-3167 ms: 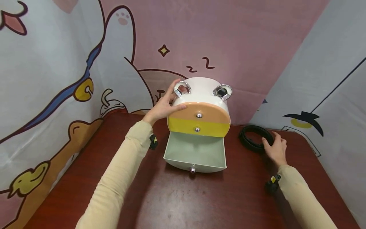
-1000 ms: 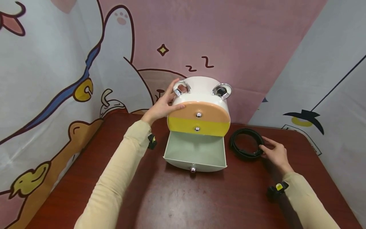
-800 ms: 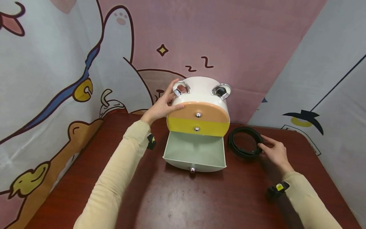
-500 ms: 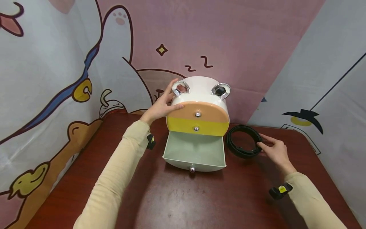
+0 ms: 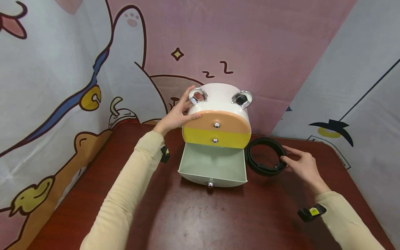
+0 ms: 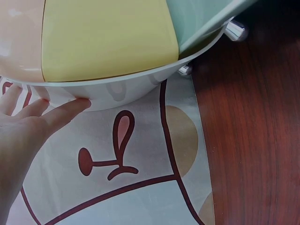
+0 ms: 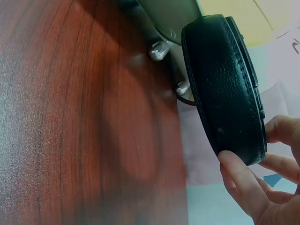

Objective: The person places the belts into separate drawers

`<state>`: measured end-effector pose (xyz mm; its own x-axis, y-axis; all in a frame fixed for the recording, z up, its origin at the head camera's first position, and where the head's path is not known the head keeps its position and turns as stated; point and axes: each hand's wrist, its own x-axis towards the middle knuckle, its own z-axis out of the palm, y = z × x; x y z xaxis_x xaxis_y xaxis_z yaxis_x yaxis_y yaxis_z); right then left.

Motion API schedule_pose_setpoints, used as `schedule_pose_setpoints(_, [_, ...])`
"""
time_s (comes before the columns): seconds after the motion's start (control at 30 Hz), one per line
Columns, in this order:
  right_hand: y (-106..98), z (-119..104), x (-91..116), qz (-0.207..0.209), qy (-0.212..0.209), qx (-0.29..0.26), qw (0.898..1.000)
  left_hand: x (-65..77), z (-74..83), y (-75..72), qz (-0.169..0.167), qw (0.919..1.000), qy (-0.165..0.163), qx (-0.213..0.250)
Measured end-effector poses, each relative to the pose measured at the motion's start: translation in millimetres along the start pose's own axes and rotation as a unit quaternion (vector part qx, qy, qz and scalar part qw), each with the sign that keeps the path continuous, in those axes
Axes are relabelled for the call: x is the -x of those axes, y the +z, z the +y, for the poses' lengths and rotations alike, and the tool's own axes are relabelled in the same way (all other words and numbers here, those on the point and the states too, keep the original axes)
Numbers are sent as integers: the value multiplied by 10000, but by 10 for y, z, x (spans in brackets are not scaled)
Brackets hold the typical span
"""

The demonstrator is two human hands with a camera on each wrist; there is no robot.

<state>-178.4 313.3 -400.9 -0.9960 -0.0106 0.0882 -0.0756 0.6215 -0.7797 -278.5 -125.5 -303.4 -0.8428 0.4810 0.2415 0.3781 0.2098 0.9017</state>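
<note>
A small desktop drawer box with a white body and silver ring-shaped eyes stands on the table. Its peach and yellow drawers are closed; the pale green bottom drawer is pulled out, with nothing inside. My left hand grips the box's left side, thumb on the peach front. In the left wrist view, the fingers lie against the white wall. My right hand pinches a coiled black belt by its right edge, thumb and fingers on opposite faces. The belt hangs raised over the table, beside the green drawer.
The dark red wooden table has its back edge against a cartoon-printed cloth. A silver knob sticks out from the green drawer's front.
My right hand has taken hold of the coiled belt, lifted it and moved it left, close to the green drawer. My left hand stays on the box.
</note>
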Motion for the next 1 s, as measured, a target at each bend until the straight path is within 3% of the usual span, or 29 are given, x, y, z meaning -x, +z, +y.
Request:
schedule_pose_setpoints(0.27, [-70,-98,58,-51,-79,116,9999,-96,-235,-13,153,9998,92,-102])
schedule_pose_setpoints(0.53, [-93,-222,77,-258,-250,-106,9993,-93,-243,-15,218,9996,44,-191])
schedule_pose_setpoints(0.77, [-31,-343,106,-456,-348,-127,9983,-83,-194,-12,102,9999,-36,51])
schedule_pose_setpoints(1.0, [50,-437,139,-599,-273,-316,9973,-99,-239,4,228,9997,56,115])
